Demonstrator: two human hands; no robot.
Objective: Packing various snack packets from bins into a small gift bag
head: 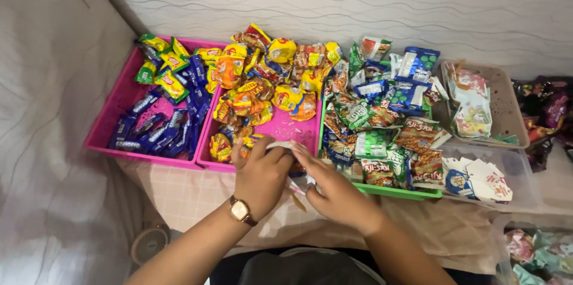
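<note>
Left hand (pixel 261 174) and right hand (pixel 334 192), fingers closed, pinch a small white packet (pixel 285 146) at the pink tray's (pixel 262 168) front edge; seemingly light, crinkly, best gripped by its ends

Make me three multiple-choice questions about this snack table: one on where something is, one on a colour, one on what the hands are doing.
1. Where do the dark blue wrapped bars lie?
A. left pink tray
B. green tray
C. beige basket

2. What colour is the tray holding the green and blue packets?
A. pink
B. green
C. white

3. How are the left hand and right hand placed?
A. far apart
B. together on a small item
C. out of sight

Answers: 1 A, bars fill the leftmost pink tray. 2 B, its front rim is green. 3 B, fingers meet over a small white item.
</note>
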